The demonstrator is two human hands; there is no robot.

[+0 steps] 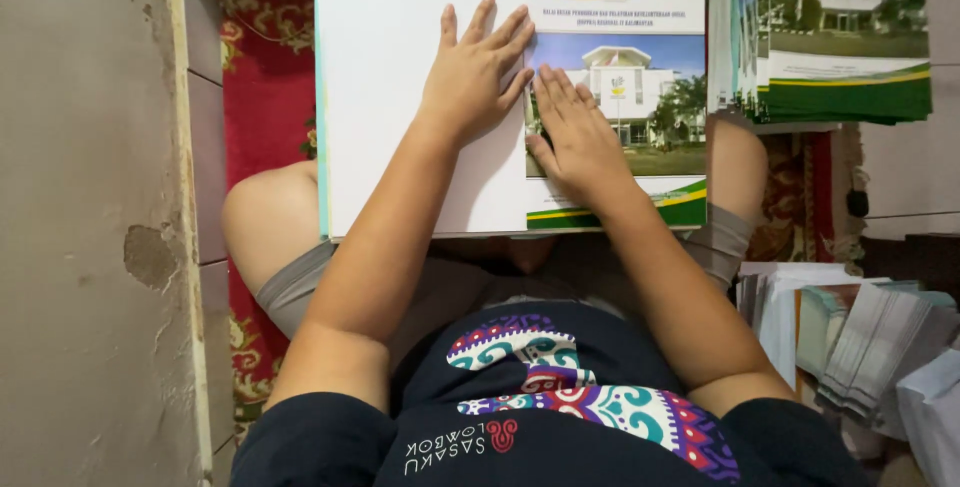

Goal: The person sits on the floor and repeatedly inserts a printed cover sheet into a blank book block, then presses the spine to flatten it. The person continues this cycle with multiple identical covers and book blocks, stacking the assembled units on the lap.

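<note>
With that big printed cover sheet [610, 97] lying across the lap, I'd keep the left hand [472, 72] flat and spread on the white half while the right hand [572, 137], also open-palmed, firmly presses along the fold.

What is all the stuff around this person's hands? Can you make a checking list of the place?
Surface: printed sheet lies across the lap, over a red patterned carpet.
Job's things: its right half shows a building photo, its left half is blank white.
Clutter: stack of matching covers at upper right; paper bundles at lower right.
Grippers: left hand and right hand press flat near the middle fold.
Cables: nothing seen.
Surroundings: grey wall at left.
</note>
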